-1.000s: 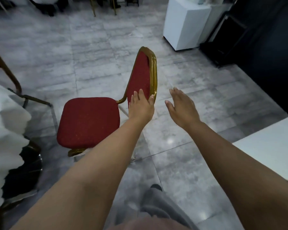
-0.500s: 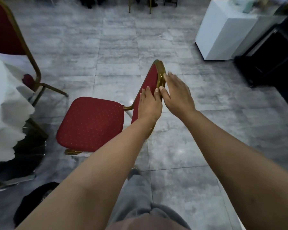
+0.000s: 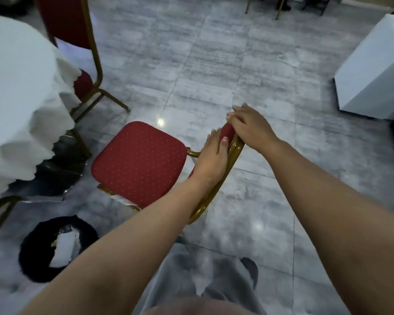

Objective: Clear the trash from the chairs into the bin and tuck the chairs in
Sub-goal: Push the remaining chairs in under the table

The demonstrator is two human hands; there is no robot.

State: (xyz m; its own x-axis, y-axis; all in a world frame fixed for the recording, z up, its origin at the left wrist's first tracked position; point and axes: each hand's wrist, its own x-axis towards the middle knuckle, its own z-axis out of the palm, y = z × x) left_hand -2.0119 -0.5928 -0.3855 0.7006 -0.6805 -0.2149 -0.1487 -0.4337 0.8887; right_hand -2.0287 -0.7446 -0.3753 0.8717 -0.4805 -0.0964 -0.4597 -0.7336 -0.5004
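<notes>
A red padded chair [image 3: 139,162] with a gold frame stands on the floor in front of me, its bare seat facing the white-clothed table [image 3: 16,92]. My left hand [image 3: 210,155] is wrapped on the near side of its backrest. My right hand [image 3: 248,126] grips the top of the backrest. A black bin [image 3: 32,248] with white crumpled trash inside sits on the floor at lower left. A second red chair [image 3: 77,26] is pushed in against the table at upper left.
A white box-like cabinet [image 3: 373,71] stands at the right. Dark chair legs show at the top edge. Grey tiled floor [image 3: 214,64] lies open beyond the chair. My grey trousers and a shoe are at the bottom.
Both hands have closed onto the chair's backrest; a second ago the right hand hovered open beside it. I have stepped closer, and the table and bin have come into view.
</notes>
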